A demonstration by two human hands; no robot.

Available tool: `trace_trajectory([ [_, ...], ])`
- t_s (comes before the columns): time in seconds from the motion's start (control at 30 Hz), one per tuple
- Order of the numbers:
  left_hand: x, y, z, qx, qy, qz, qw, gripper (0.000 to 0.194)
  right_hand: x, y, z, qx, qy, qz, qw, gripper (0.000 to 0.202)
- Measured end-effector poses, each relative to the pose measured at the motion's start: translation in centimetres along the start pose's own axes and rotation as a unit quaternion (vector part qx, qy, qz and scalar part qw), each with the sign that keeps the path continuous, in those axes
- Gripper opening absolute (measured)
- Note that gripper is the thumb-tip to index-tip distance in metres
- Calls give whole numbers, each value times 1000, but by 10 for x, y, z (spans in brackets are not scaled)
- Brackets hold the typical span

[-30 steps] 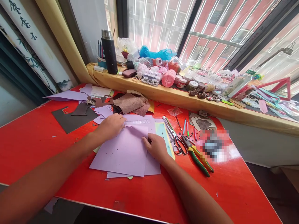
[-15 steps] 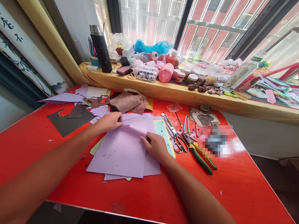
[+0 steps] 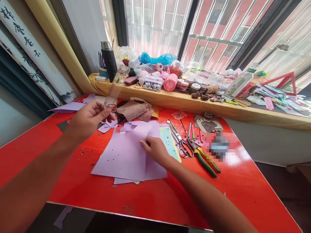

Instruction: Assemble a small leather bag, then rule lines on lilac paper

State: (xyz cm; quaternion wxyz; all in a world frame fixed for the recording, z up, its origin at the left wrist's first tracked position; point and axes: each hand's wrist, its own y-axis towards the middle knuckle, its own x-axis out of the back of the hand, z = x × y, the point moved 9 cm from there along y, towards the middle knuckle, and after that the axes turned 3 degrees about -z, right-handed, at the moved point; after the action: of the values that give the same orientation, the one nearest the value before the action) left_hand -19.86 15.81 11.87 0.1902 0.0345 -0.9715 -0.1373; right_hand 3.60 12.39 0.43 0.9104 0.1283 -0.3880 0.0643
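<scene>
A lilac paper sheet (image 3: 121, 155), sprinkled with small dark bits, lies on other sheets in the middle of the red table; its upper edge is uneven and lifted. My right hand (image 3: 155, 149) closes on its right side, thumb on top. Up and to the left, clear of the sheet, my left hand (image 3: 89, 118) is pinched around a blurred see-through strip (image 3: 118, 82) that slants up toward the window sill. What exactly that strip is, the blur hides. Lilac scraps (image 3: 107, 126) lie beside my left fingertips.
Scissors (image 3: 184, 147) and green-yellow pliers (image 3: 204, 160) lie right of the paper, near pens and small rings. Brown leather pieces (image 3: 132, 110) sit behind it. Jars, bags and a black flask (image 3: 109, 63) crowd the sill. A pixelated patch (image 3: 220, 147) is at right.
My left hand has left the sheet's upper edge, moving left and up; the see-through strip now shows at its fingers. My right hand stays on the paper. The view has tilted slightly.
</scene>
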Motion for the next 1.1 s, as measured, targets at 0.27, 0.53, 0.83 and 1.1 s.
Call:
trace_trajectory([
  [0.27,30,-36,-95,-112,-17,-119,986,37,2,16,77,62,186,36,980,45],
  [0.53,-28,-68,-18,16,18,55,998,39,121,-26,-54,-100,247,-150,952,45],
  [0.83,-191,-136,27,-176,165,323,915,29,224,-80,-98,-168,473,-376,779,57],
  [1.1,-224,-164,17,-274,215,397,849,33,208,-103,-115,-212,501,-362,757,61],
])
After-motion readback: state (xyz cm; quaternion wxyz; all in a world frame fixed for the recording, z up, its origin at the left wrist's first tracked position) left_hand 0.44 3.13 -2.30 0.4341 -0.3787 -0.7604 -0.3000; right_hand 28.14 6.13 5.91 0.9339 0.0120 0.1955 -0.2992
